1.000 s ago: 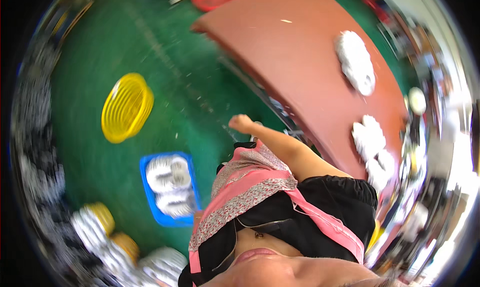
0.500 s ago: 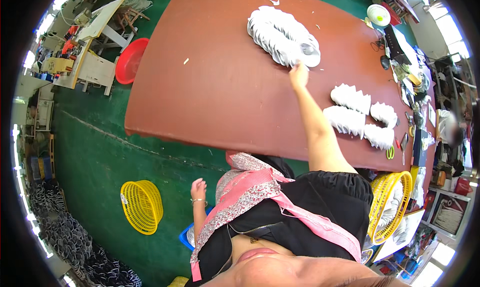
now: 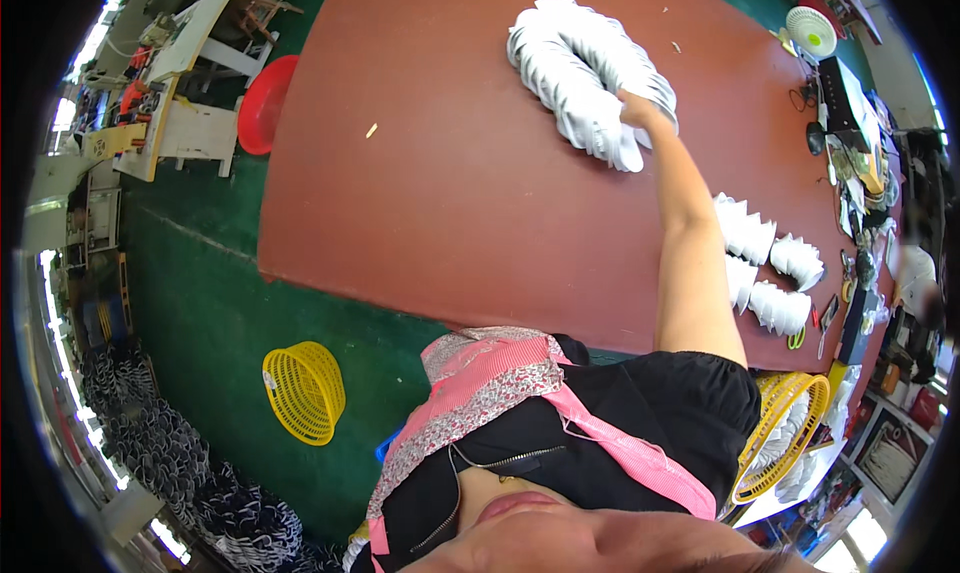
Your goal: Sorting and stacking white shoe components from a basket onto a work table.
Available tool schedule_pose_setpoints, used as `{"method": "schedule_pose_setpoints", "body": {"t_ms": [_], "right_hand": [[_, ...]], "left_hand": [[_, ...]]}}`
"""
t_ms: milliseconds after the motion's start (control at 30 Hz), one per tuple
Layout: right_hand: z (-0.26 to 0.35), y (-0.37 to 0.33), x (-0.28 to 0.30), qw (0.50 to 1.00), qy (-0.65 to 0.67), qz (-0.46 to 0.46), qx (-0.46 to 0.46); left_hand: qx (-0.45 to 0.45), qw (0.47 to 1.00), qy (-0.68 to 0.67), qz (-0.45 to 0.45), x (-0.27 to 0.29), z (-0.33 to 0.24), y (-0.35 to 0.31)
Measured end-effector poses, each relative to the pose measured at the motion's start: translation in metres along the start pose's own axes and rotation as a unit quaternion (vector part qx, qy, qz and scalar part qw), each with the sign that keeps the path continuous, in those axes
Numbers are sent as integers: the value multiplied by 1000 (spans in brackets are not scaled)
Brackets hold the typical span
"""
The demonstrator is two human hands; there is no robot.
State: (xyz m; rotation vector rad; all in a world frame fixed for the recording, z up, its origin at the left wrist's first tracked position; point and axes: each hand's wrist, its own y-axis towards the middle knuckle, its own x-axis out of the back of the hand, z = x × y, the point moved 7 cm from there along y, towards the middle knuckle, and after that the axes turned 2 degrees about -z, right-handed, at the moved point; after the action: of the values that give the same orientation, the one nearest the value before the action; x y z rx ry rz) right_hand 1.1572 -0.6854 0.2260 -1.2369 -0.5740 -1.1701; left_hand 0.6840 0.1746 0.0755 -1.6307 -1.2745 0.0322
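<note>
My right hand [image 3: 641, 112], arm stretched over the table, is closed on the near right end of a long U-shaped row of nested white pieces [image 3: 570, 78]. The pieces are thin and curved; their exact kind cannot be made out. The other end of the row lies just left of my fingers, and my fingertips are partly hidden among the pieces. Nearer my right forearm are several shorter stacks of the same white pieces [image 3: 780, 308], one partly covered by the arm. My left hand is out of view.
The brown-covered table [image 3: 450, 203] has scraps on it. Scissors with green handles [image 3: 796, 339] and clutter line its right edge. A yellow basket [image 3: 305, 393] stands on the green floor, another basket [image 3: 780, 438] holds white pieces beside me, and a red basin [image 3: 266, 105] is left.
My right hand has shifted from the near tip of the long row to its right-hand end, and the row's near ends now lie differently. My left hand has left the view. The view has shifted.
</note>
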Motion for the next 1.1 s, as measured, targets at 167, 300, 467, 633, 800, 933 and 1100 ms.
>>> {"method": "schedule_pose_setpoints", "body": {"t_ms": [167,300,467,633,800,933,1100], "right_hand": [[72,-61,-2,983,2,-179,-30],[125,-135,-36,960,92,-260,51],[173,-261,-72,948,130,-226,180],[204,-332,-105,953,6,-98,288],[225,-351,-123,949,-26,-74,304],[218,-358,-146,964,-39,-96,244],[189,-342,-174,979,94,-154,100]], "left_hand": [[-8,999,-25,47,-14,-25,6],[-174,977,111,-45,47,-195,49],[-273,961,-33,-35,59,-396,92],[-213,954,-210,30,27,-497,143],[-90,963,-174,186,6,-474,130],[-133,949,-244,148,20,-438,108],[-148,947,-263,112,22,-429,131]]}}
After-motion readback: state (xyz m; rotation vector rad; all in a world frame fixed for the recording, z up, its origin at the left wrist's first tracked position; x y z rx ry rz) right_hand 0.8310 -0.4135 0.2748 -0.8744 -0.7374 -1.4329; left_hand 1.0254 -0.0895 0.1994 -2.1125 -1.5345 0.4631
